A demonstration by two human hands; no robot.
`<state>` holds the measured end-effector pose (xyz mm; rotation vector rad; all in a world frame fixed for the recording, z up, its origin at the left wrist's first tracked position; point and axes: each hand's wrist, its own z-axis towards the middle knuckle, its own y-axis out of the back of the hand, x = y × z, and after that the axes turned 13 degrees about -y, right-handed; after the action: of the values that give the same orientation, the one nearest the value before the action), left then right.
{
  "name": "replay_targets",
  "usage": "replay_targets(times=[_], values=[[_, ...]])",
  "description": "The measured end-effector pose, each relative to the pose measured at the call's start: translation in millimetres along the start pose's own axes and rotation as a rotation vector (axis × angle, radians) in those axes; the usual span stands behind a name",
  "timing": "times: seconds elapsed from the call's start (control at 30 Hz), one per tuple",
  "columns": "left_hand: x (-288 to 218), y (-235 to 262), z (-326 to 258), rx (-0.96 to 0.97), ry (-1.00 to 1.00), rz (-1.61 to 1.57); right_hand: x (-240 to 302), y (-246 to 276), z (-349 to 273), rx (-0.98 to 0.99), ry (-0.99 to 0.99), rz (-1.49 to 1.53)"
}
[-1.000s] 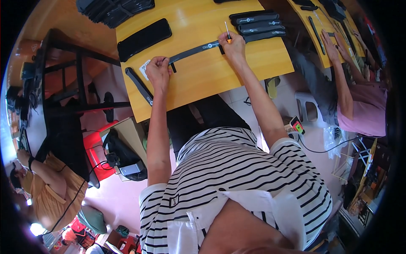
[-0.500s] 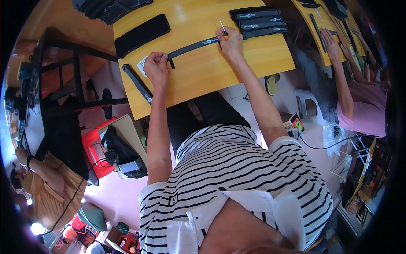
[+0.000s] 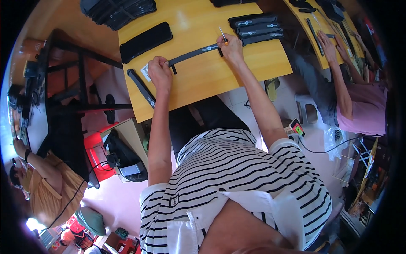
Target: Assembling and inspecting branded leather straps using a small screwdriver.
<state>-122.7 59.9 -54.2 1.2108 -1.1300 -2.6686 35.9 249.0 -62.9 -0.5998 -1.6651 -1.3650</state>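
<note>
A dark grey strap (image 3: 190,56) with a white printed mark lies stretched across the yellow table between my hands. My left hand (image 3: 160,74) pinches its left end, next to a small black tab (image 3: 174,69). In my right hand (image 3: 231,49) is a slim tool with an orange handle (image 3: 226,43), its thin metal tip pointing up and away. The right fingers also rest at the strap's right end, where another short black tab (image 3: 220,52) hangs. Whether they grip the strap there is hidden. A white label or paper (image 3: 146,72) shows partly behind my left hand.
A folded strap (image 3: 141,89) lies at the table's left edge, below a black pouch-like piece (image 3: 146,41). Several folded straps (image 3: 258,28) are stacked at the right, and a black bundle (image 3: 118,12) stands at the far left. Co-workers sit on both sides.
The view has tilted slightly, so the table's left side sits lower in the picture. Both hands keep their places on the strap and tool, with little visible movement.
</note>
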Motion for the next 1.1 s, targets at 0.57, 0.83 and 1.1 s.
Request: replay_targets(times=[0.57, 0.83, 1.1], values=[[-29.2, 11.6, -30.1, 0.516, -0.377, 0.363, 22.4, -16.2, -76.5, 0.265, 0.665, -0.313], [-23.4, 11.0, -38.9, 0.568, -0.384, 0.383, 19.4, 11.4, -70.2, 0.349, 0.509, -0.419], [-21.9, 12.6, -35.0, 0.593, -0.364, 0.390, 9.6, 21.6, -58.9, 0.303, 0.460, -0.432]])
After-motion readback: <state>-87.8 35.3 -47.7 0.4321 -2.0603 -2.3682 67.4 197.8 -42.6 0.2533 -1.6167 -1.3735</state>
